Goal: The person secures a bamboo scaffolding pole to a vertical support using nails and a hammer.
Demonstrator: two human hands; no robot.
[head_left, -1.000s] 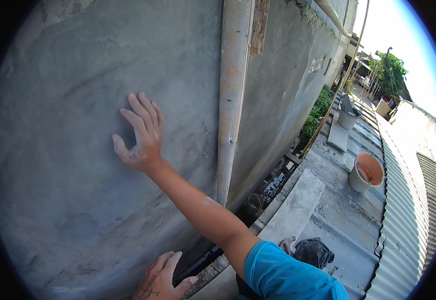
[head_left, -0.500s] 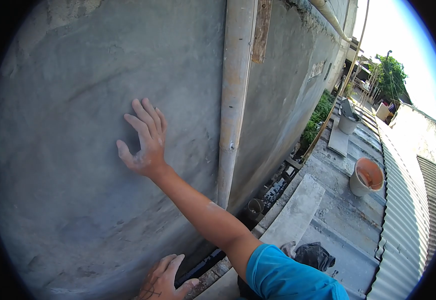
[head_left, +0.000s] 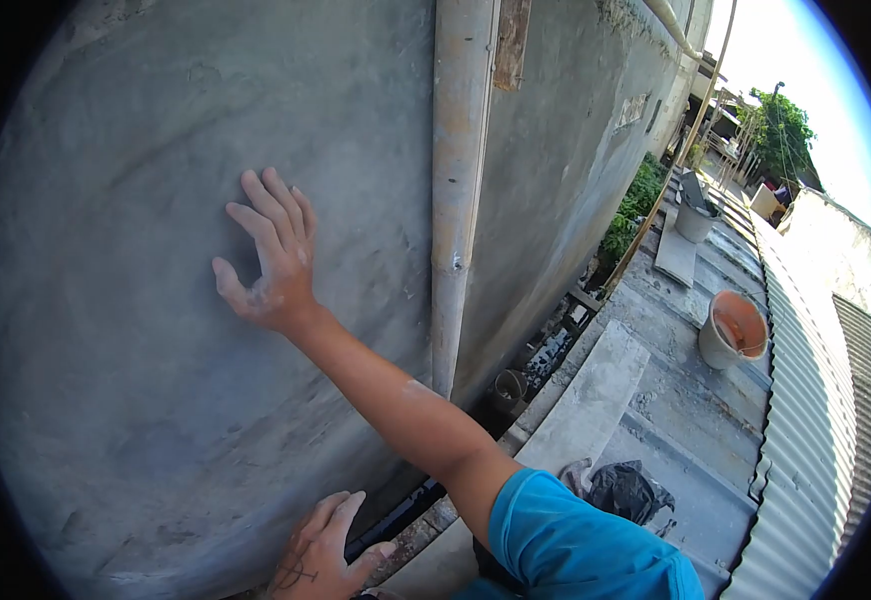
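My right hand (head_left: 271, 250) lies with spread fingers against the grey plastered wall (head_left: 136, 350), and its dusty back faces me. The arm in a blue sleeve stretches up from the lower right. Lower down, at the bottom of the view, my left hand (head_left: 324, 550) is close to the wall's lower part, thumb apart from the fingers, holding nothing visible. A mark shows on the back of that hand. To the right of my right hand, a pale upright pole (head_left: 456, 180) stands along the wall.
A bucket with an orange inside (head_left: 734, 330) stands on the ribbed roof. Farther off, another bucket (head_left: 696, 222) holds a dark tool. A board (head_left: 591, 395), a black plastic bag (head_left: 631, 490) and corrugated sheets (head_left: 806, 430) lie rightward. A dark gap runs along the wall's foot.
My right hand appears slightly higher and farther left in view, still spread on the wall. The left hand also sits a little higher. The view has shifted slightly.
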